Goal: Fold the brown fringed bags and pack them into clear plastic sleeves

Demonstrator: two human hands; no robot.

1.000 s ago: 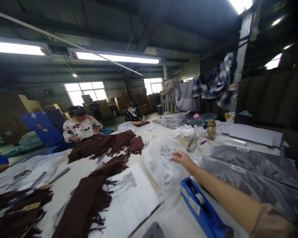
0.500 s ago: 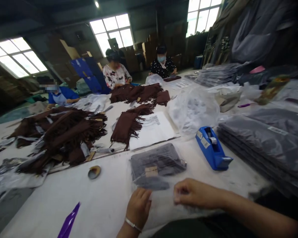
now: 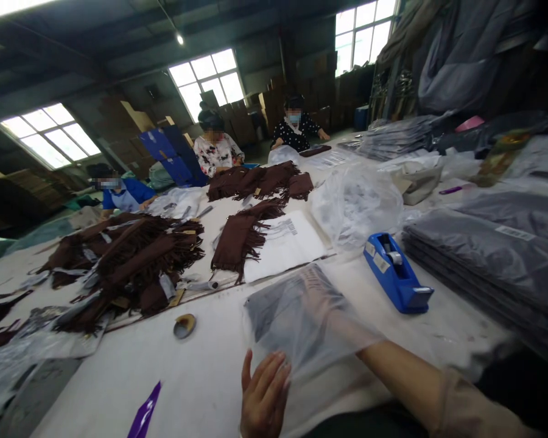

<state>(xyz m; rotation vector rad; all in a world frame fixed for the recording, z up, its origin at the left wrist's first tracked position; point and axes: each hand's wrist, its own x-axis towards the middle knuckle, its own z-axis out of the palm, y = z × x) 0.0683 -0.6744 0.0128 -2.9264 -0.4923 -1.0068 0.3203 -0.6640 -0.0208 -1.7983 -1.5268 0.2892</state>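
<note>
A dark grey flat item (image 3: 269, 304), probably a pouch, lies on the table in front of me inside a clear plastic bag (image 3: 296, 359). My right hand (image 3: 319, 295) shows through the plastic, fingers stretched forward over the item's far right part; the film covers it up to the wrist. At the bag's near left edge rests my left hand (image 3: 267, 389), its fingers extended and the thumb apart. It touches the plastic without visibly gripping it.
A blue tape dispenser (image 3: 397, 274) stands right of the bag, beside stacked grey bagged goods (image 3: 475, 255). Left are a tape roll (image 3: 184, 326), a purple strip (image 3: 145, 410) and piled brown fringed pouches (image 3: 137, 261). Several co-workers (image 3: 217, 146) sit across the table.
My right hand has moved forward from the bag's near edge to beneath the plastic, its fingers straightening. My left hand's fingers have spread. The film now covers more of the grey item.
</note>
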